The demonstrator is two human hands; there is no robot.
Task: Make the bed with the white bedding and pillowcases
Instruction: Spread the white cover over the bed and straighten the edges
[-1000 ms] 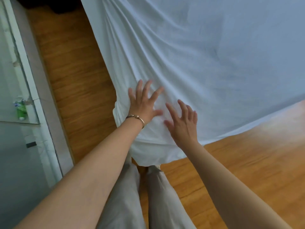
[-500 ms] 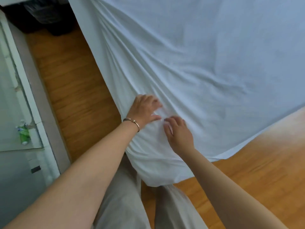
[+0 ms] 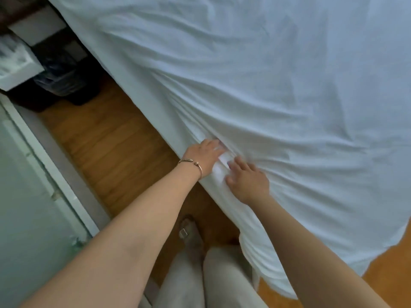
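Observation:
A white sheet (image 3: 278,90) is spread over the bed and hangs off its near corner at the lower right. Creases run across it toward my hands at the bed's left edge. My left hand (image 3: 203,155), with a thin bracelet on the wrist, has its fingers curled into a bunched fold of the sheet. My right hand (image 3: 248,182) lies just to the right of it on the same fold, fingers stretched out and pressing the cloth. Motion blur hides the fingertips.
A strip of wooden floor (image 3: 106,138) runs between the bed and a white-framed glass panel (image 3: 37,196) on the left. Dark bins and a white box (image 3: 55,70) stand at the far end of that strip. My legs and one foot (image 3: 191,234) stand by the bed corner.
Both hands lay flat with spread fingers on the sheet, then curled and gathered it. They now sit farther along the bed's left edge, with deeper creases drawn toward them.

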